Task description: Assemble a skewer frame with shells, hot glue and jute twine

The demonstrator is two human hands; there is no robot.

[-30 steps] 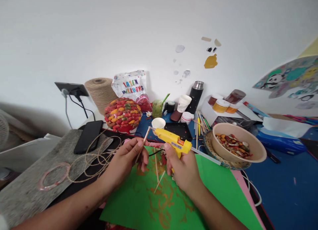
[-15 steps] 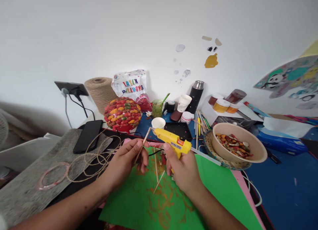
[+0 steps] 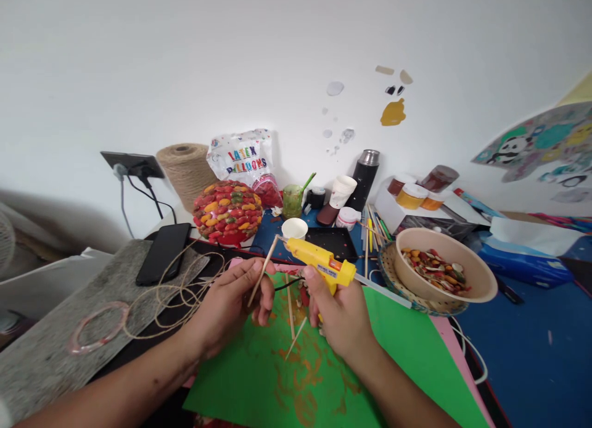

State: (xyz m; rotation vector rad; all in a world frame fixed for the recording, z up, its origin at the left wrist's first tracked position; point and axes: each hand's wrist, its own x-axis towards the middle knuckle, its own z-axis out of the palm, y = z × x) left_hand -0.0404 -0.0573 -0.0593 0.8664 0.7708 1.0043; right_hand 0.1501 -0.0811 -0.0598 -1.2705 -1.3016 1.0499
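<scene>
My left hand [image 3: 231, 304] pinches a thin wooden stick [image 3: 264, 269], which slants up to the right. My right hand [image 3: 340, 314] grips a yellow hot glue gun [image 3: 319, 260]. The gun's nozzle points left and meets the upper tip of the stick. Both hands hover over a green paper sheet [image 3: 398, 366] smeared with brownish glue marks. Two more wooden sticks [image 3: 292, 320] lie on the sheet between my hands.
A beige bowl [image 3: 472, 271] of coloured shells sits at the right. Behind stand a twine spool [image 3: 185, 169], a balloon bag [image 3: 243, 156], a shell-covered dome [image 3: 227, 212], cups, jars and a black flask [image 3: 363, 178]. A phone [image 3: 163, 253] and loose twine [image 3: 185, 289] lie at the left.
The stick in my left hand has shifted slightly left and lower. The glue gun has barely moved.
</scene>
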